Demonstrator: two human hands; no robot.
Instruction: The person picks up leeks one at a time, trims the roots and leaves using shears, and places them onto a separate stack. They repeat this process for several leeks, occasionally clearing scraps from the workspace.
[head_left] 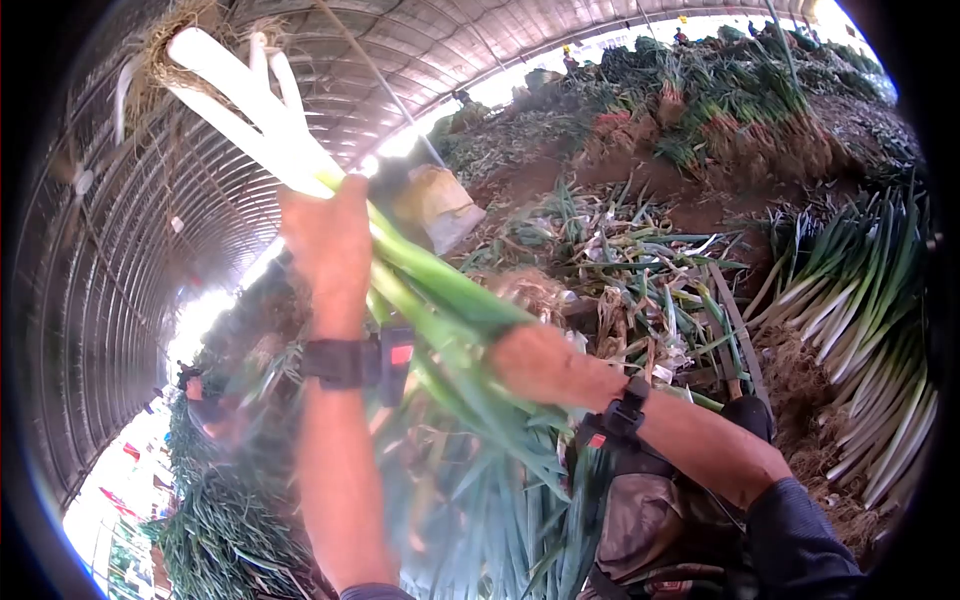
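Observation:
A bunch of large green onions [264, 108] is held up at a slant, white roots end at the upper left and green leaves trailing down to the lower right. My left hand [335, 235] is closed round the stalks where white turns to green. Lower down, my right hand [530, 360] is closed on the green part; its fingers are partly hidden and blurred. Shaggy roots [165, 60] hang at the top end of the bunch. Below both hands, loose green leaves [500, 510] hang or lie over my lap, blurred in places.
Rows of cleaned green onions [860, 300] lie on the right. Peeled scraps [650, 290] litter the ground ahead, near a pale sack [440, 205]. More bundled onions [720, 110] are heaped farther back. Leafy onions [220, 520] are piled lower left, beneath an arched roof.

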